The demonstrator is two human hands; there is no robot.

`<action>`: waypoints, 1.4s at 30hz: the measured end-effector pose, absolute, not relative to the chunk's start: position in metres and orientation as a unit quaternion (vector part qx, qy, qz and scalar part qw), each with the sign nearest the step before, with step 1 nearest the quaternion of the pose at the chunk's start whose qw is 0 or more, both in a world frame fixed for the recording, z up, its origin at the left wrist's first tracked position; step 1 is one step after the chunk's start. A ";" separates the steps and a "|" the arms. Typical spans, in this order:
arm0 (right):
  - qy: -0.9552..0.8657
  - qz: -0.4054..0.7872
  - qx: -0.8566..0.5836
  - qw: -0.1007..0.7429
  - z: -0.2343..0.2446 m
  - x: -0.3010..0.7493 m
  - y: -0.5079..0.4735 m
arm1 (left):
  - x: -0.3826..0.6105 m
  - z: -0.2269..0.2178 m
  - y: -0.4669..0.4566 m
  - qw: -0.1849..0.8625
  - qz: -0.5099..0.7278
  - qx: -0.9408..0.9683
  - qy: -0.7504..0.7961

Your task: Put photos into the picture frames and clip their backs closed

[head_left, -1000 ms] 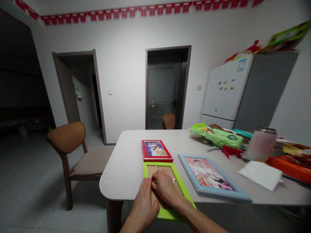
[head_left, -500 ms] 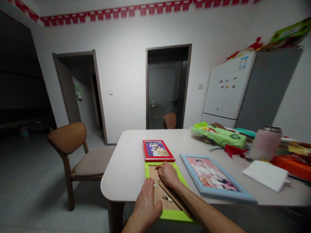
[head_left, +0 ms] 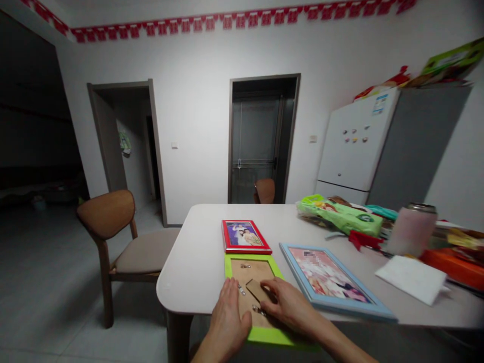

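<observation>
A lime green picture frame (head_left: 230, 263) lies face down at the near edge of the white table (head_left: 196, 252), its brown backing board (head_left: 254, 272) and small metal clips showing. My left hand (head_left: 228, 320) rests flat on the frame's left side, fingers stretched out. My right hand (head_left: 290, 308) lies on the backing's right part, its fingers curled at the brown stand flap (head_left: 257, 289). Just beyond sits a red picture frame (head_left: 245, 236) face up. A larger blue picture frame (head_left: 329, 280) lies to the right.
A wooden chair (head_left: 113, 237) stands left of the table. At the right lie a green packet (head_left: 340, 214), a pink tumbler (head_left: 410, 230), a white napkin (head_left: 412, 278) and an orange box (head_left: 457, 264). Behind them stands a fridge (head_left: 359, 143).
My right hand has drawn back from the frame's far edge to its near right part, by the stand flap. My left hand has stayed on the left side.
</observation>
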State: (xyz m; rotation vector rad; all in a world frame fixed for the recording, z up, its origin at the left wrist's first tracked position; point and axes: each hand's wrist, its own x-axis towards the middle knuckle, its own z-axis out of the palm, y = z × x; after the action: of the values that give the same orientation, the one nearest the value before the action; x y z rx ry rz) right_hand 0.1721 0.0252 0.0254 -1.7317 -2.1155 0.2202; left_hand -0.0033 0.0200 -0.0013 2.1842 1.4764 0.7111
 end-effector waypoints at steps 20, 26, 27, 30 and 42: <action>-0.721 0.186 -0.568 0.351 0.084 0.151 0.023 | -0.019 0.027 0.041 0.482 0.571 0.509 0.427; -0.690 0.064 -0.676 0.248 0.043 0.188 0.033 | -0.090 0.015 0.064 0.457 0.568 0.473 0.495; -0.685 0.056 -0.691 0.223 0.034 0.193 0.033 | -0.101 0.011 0.067 0.450 0.564 0.473 0.506; -0.683 0.055 -0.707 0.175 0.015 0.200 0.031 | -0.122 -0.002 0.072 0.432 0.539 0.487 0.534; -0.517 0.292 -0.709 0.381 0.035 0.198 0.029 | -0.102 0.015 0.059 0.214 0.492 0.614 0.579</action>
State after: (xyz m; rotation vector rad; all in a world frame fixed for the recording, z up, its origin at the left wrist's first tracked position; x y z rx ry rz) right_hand 0.1978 0.0287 0.0350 -1.8095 -1.3204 0.7453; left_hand -0.1019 0.0588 0.0148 1.7031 1.6060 1.3648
